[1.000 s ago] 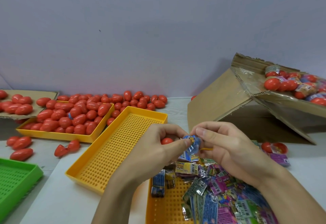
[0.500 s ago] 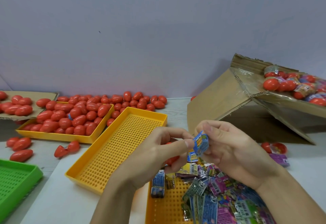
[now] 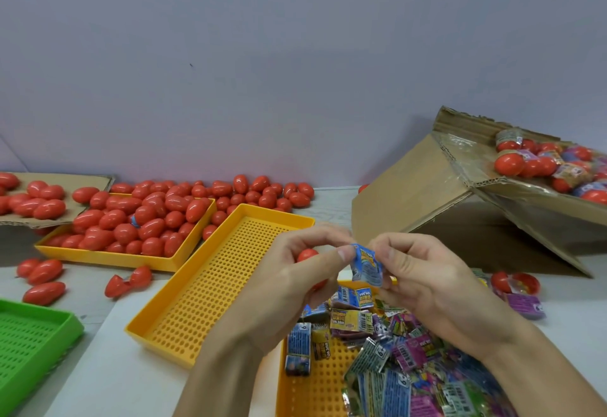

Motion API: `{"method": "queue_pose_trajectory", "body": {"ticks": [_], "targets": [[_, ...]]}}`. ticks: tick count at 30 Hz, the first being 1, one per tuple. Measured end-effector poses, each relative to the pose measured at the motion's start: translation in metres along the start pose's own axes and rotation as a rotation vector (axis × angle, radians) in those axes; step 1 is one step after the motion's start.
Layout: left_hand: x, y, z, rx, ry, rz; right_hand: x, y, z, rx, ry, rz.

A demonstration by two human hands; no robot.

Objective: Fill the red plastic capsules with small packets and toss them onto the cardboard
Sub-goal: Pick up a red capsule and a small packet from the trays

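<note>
Left grip [image 3: 292, 285] curled round red capsule [image 3: 307, 255], thumb on blue packet [image 3: 367, 265]; right grip [image 3: 427, 282] pinches same packet, above yellow tray [image 3: 312, 393] of packets.

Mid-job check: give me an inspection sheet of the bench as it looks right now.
Surface: pale table, partly covered.
Job's things: blue packet pinched between both hands; red capsule in the left hand; packets heaped in near yellow tray; middle yellow tray holds nothing; far yellow tray full of capsules; filled capsules on cardboard box.
Clutter: loose capsules on table, open capsule, green tray.
Grippers: left hand and right hand grip the packet.
Cables: nothing seen.
Surroundings: plain wall.
</note>
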State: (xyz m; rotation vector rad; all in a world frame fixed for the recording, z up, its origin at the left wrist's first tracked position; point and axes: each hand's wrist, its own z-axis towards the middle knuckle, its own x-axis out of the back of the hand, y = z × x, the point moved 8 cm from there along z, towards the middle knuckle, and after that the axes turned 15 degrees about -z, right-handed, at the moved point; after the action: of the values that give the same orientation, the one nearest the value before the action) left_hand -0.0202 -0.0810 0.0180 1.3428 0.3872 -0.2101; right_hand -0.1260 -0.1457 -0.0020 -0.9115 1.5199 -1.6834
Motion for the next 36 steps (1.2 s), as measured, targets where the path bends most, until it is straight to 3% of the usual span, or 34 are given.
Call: {"method": "queue_pose_trajectory", "body": {"ticks": [8,16,26,36], "targets": [[-0.002,-0.006,0.001,0.024,-0.030,-0.072,0.002,-0.001,0.001,0.000,0.053,0.053],[-0.004,-0.007,0.002,0.017,-0.085,0.098,0.003,-0.005,0.002,0.065,0.048,0.162],[-0.001,-0.011,0.000,0.040,-0.120,0.159,-0.004,0.008,0.002,-0.099,-0.068,0.082],[0.000,-0.015,0.001,0.074,-0.135,0.133,-0.007,0.010,-0.001,-0.212,-0.091,0.208]]}}
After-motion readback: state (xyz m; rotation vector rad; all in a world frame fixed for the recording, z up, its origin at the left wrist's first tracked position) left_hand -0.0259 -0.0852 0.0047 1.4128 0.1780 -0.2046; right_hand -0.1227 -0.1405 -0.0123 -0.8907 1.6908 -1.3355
